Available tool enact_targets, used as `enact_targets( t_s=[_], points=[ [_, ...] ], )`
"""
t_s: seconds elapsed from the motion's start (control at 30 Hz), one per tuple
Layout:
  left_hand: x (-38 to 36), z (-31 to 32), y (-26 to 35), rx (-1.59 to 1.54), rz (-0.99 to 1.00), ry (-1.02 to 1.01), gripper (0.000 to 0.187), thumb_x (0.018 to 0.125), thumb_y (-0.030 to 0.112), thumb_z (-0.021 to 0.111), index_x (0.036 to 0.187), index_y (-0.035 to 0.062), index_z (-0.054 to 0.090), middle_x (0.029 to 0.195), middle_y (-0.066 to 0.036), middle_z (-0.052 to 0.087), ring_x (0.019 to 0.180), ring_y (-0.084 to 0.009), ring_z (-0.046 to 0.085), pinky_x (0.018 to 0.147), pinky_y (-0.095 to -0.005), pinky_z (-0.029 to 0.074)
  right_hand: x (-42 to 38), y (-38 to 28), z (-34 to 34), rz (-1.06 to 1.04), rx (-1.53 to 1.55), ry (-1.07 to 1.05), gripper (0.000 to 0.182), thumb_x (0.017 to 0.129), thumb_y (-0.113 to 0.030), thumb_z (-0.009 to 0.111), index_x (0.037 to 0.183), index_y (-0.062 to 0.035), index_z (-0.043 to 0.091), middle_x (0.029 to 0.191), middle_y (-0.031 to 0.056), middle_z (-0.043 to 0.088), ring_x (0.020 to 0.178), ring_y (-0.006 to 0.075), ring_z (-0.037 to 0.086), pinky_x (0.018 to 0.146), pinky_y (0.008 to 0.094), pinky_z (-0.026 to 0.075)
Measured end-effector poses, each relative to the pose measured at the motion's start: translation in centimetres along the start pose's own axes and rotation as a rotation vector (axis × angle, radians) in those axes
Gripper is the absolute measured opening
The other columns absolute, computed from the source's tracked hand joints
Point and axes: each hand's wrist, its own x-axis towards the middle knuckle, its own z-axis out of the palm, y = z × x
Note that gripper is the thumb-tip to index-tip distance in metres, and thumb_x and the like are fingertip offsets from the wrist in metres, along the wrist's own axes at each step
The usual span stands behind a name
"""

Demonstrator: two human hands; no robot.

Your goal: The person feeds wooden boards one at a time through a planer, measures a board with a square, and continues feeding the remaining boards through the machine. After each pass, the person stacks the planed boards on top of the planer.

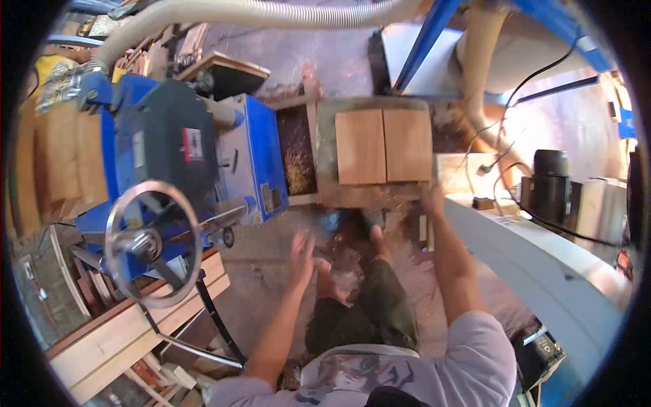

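Note:
Two flat wooden boards (pixel 361 146) lie side by side, a thin gap between them, on a low worn stand (pixel 373 195). My right hand (pixel 432 198) is at the stand's near right corner, close to the right board's edge. Its fingers are blurred, and I cannot tell whether they grip anything. Out in front of my left knee, my left hand (pixel 302 256) hangs in the air, slightly smeared, with its fingers extended and nothing visible in them.
To the left stands a blue and black machine (pixel 169 139) with a large metal handwheel (pixel 152 244). A long grey beam (pixel 536 261) runs along my right, with a black cylinder (pixel 548 183) and cables beside it. A ribbed hose (pixel 258 12) crosses the top. Planks (pixel 135 332) lie lower left.

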Motion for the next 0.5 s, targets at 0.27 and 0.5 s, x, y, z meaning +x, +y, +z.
enact_targets(
  t_s=[0.27, 0.5],
  points=[
    [27.8, 16.5, -3.0, 0.355, -0.047, -0.19, 0.079, 0.089, 0.052, 0.066, 0.143, -0.0029, 0.047, 0.141, -0.031, 0.052, 0.129, -0.0424, 0.053, 0.106, -0.0458, 0.041, 14.9, 7.8, 8.1, 0.054, 0.196, -0.168, 0.068, 0.081, -0.043, 0.081, 0.118, 0.009, 0.057, 0.114, 0.0249, 0.066, 0.104, 0.0365, 0.065, 0.092, 0.0445, 0.051],
    [27.7, 17.1, -8.0, -0.02, -0.12, -0.013, 0.048, 0.09, 0.035, 0.067, 0.116, -0.0045, 0.06, 0.111, -0.014, 0.067, 0.101, -0.0199, 0.064, 0.088, -0.0343, 0.05, 8.9, 2.0, 4.2, 0.206, 0.354, -0.121, 0.068, 0.078, -0.034, 0.084, 0.124, 0.0057, 0.055, 0.111, 0.0223, 0.07, 0.106, 0.0328, 0.068, 0.091, 0.041, 0.052]
  ],
)
